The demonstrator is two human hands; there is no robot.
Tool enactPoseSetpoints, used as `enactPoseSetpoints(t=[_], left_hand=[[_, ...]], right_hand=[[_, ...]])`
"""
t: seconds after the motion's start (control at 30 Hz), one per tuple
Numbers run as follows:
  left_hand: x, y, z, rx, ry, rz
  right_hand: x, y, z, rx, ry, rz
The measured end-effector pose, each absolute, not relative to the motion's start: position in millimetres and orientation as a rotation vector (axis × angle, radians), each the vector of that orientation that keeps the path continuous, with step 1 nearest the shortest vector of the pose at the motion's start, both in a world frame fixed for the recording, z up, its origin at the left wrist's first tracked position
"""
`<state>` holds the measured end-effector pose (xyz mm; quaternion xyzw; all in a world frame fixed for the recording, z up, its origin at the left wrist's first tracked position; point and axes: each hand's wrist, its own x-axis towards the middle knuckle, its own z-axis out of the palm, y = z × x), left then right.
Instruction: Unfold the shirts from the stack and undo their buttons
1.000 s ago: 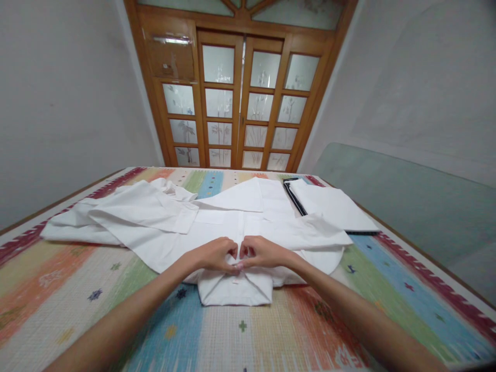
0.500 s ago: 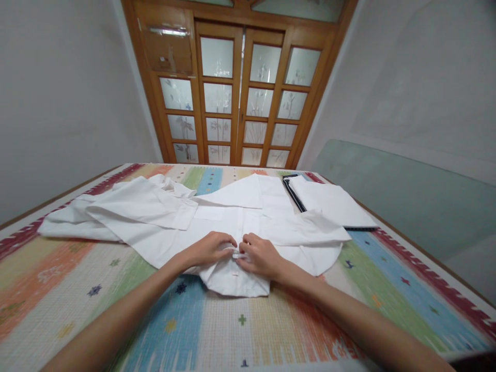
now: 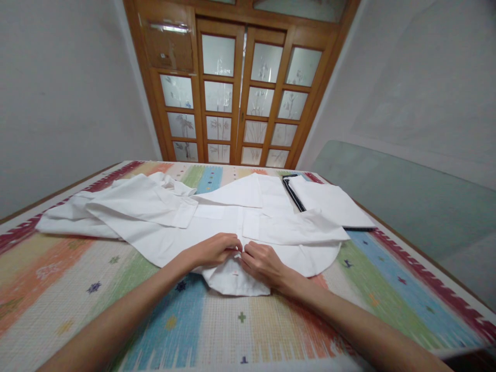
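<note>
A white shirt [image 3: 170,248] lies spread over the table, its sleeves folded in across the body. Near its lower hem, my left hand [image 3: 217,249] pinches the front placket from the left. Opposite it, my right hand [image 3: 262,261] is closed on the same strip of cloth, the fingertips of both hands almost meeting. The fabric bunches up a little between them. Any button there is hidden by the fingers. Below the hands, the hem flap hangs toward me, with a small buttonhole-like mark on it.
A striped, patterned tablecloth [image 3: 225,330] covers the table. At the back right lies a folded white cloth or garment [image 3: 329,201] with a black-edged item [image 3: 294,194] beside it. Beyond the table stand wooden glass-paned doors [image 3: 240,103]; a pale green panel [image 3: 406,191] is on the right.
My right hand has closed more tightly and turned slightly, and my left fingertips have come nearer to it. The shirt stays in place.
</note>
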<state>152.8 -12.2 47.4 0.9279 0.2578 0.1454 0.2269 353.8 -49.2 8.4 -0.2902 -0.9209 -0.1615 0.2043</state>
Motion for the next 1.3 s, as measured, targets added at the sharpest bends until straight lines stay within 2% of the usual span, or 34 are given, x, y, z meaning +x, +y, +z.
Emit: enactPoseSetpoints(t=[0.47,0.7,0.83,1.0,1.17,1.3], left_hand=[[161,4,51,2.547,0.632,0.257],[137,19,51,2.435,0.98,0.389],[108,6,65,2.242,0.905,0.511],[105,-17,77,2.089,0.904,0.495],[116,-18,78,2.148,0.963,0.574],[115,-8,75,2.386,1.306,0.645]], right_hand=[[357,-51,14,-0.62,-2.575,-0.526],[365,-58,19,-0.551,-2.703,-0.471],[373,-54,32,-0.887,-2.698,-0.241],[355,-33,47,-1.47,-2.407,0.128],[337,-8,40,-1.663,-2.316,-0.051],[342,1,32,-1.627,-2.351,-0.028]])
